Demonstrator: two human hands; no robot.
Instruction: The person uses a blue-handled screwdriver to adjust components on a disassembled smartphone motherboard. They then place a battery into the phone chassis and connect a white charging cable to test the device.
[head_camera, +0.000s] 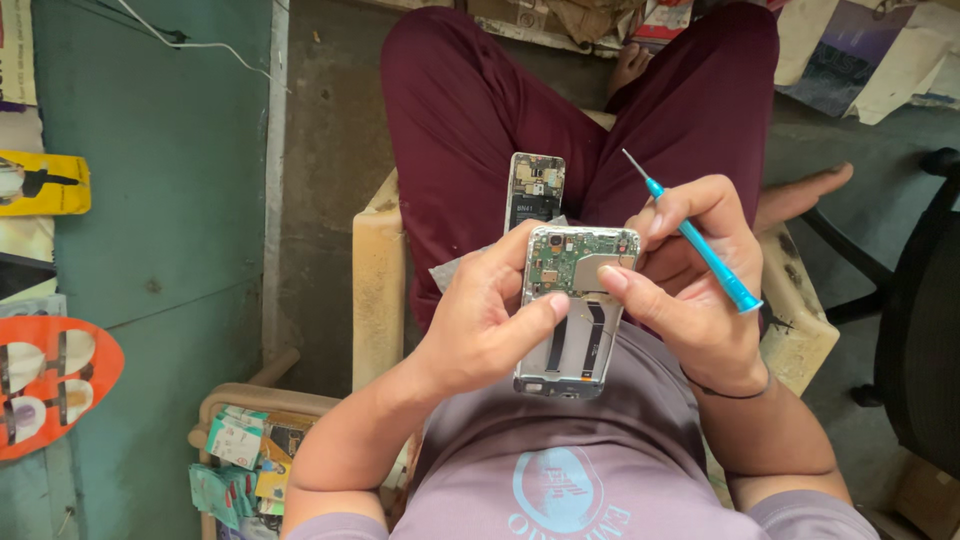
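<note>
My left hand (485, 320) grips an opened smartphone (572, 330) with its back cover off, showing a green circuit board at the top and flat ribbon cables below. My right hand (690, 290) steadies the phone's right edge with a fingertip on the board while holding a blue precision screwdriver (700, 245), tip pointing up and away. A second opened phone (534, 190) lies on my lap, on the maroon trousers (470, 120), just beyond the held one.
I sit in a cream plastic chair (378, 290). A teal wall panel (170, 200) stands at left. Small packets fill a tray (240, 455) at lower left. A black office chair (925, 330) is at right. Papers (860, 50) lie on the floor ahead.
</note>
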